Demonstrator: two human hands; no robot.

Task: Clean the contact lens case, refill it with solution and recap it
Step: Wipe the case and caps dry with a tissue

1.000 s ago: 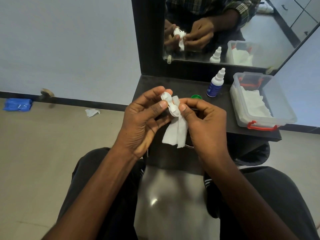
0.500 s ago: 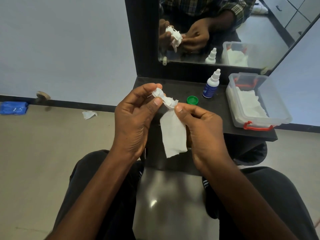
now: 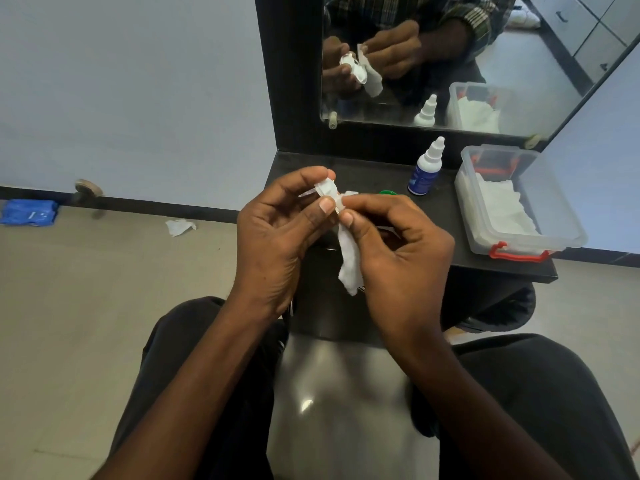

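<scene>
My left hand [image 3: 277,233] pinches the white contact lens case [image 3: 325,188] between thumb and fingers, in front of the black shelf. My right hand [image 3: 394,244] pinches a white tissue [image 3: 349,261] against the case's right end; the tissue hangs down between my hands. Most of the case is hidden by fingers and tissue. A green cap [image 3: 388,192] lies on the shelf just behind my right hand. The solution bottle [image 3: 424,168], white with a blue label and a capped nozzle, stands upright further back.
A clear plastic box [image 3: 561,216] with red latches holds white tissues at the right of the black shelf [image 3: 446,220]. A mirror [image 3: 519,64] stands behind. On the floor at left lie a crumpled tissue [image 3: 180,226] and a blue packet [image 3: 27,212].
The tissue has bunched up narrower and my right hand's fingers have closed in on the case's right end. Both hands have shifted slightly; the case stays in my left hand.
</scene>
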